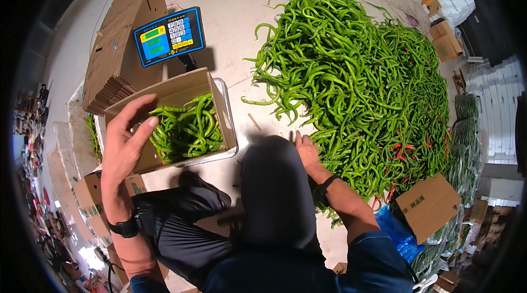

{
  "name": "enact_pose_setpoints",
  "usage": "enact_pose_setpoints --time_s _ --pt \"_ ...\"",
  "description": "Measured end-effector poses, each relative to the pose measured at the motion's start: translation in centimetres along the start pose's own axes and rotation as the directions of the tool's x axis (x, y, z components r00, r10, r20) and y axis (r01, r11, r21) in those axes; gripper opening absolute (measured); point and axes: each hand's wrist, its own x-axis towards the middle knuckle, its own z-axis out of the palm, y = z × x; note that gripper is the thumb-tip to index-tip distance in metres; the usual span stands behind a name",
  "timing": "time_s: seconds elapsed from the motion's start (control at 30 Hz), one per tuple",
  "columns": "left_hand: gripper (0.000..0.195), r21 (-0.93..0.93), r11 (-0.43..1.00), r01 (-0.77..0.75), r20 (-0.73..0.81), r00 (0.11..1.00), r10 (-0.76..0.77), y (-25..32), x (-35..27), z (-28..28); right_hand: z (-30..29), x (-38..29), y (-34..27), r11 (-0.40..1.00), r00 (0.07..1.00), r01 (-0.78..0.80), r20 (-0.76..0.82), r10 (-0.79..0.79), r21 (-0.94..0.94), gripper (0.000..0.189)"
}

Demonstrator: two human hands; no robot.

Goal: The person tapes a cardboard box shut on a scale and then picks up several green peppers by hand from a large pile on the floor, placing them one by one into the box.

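Note:
My left hand (129, 136) is raised over the near left side of an open cardboard box (164, 93), its thumb and fingers apart with nothing between them. Long green chili peppers (197, 128) lie loosely inside that box. The box stands on the metal platform of a scale (226, 103), whose lit display and keypad (169, 37) rise behind it. My right hand (306, 151) is low at the near left edge of a large heap of green chili peppers (341, 83); its fingers point away from me, and whether they touch any pepper cannot be told.
Flattened cardboard boxes (119, 50) stand stacked behind the scale. Red peppers (401, 151) show in the heap. A cardboard piece (428, 206) and a blue plastic bag (393, 231) lie at its near right. Foam boxes (74, 128) stand at the left. My foot (206, 190) is near the scale.

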Motion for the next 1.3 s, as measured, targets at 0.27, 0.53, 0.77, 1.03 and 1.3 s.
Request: enact_pose_setpoints --time_s 0.27,0.53,0.77,1.03,1.3 --pt "0.039 0.097 0.994 0.058 0.030 0.998 -0.061 -2.4 2.7 2.9 -7.6 16.4 -5.2 0.627 0.914 0.288 0.012 -0.406 -0.724 0.074" --pt "0.035 0.219 0.975 0.048 0.009 0.999 -0.051 -1.1 2.4 2.3 -7.1 25.9 -4.5 0.468 0.983 0.181 0.172 -0.061 -0.865 0.057" --pt "0.042 0.242 0.970 -0.008 0.121 0.992 -0.022 -1.0 1.6 2.9 -5.3 25.8 -3.2 0.582 0.978 0.210 0.172 -0.120 -0.785 0.050" --pt "0.042 0.235 0.968 -0.090 0.175 0.983 0.049 -0.6 1.6 3.9 -2.3 25.4 0.3 0.690 0.983 0.124 -0.009 -0.186 -0.713 0.039" --pt "0.039 0.232 0.962 -0.144 0.178 0.979 0.103 0.4 1.8 4.3 -3.8 21.2 -0.8 0.687 0.968 0.250 0.150 -0.203 -0.682 0.033"
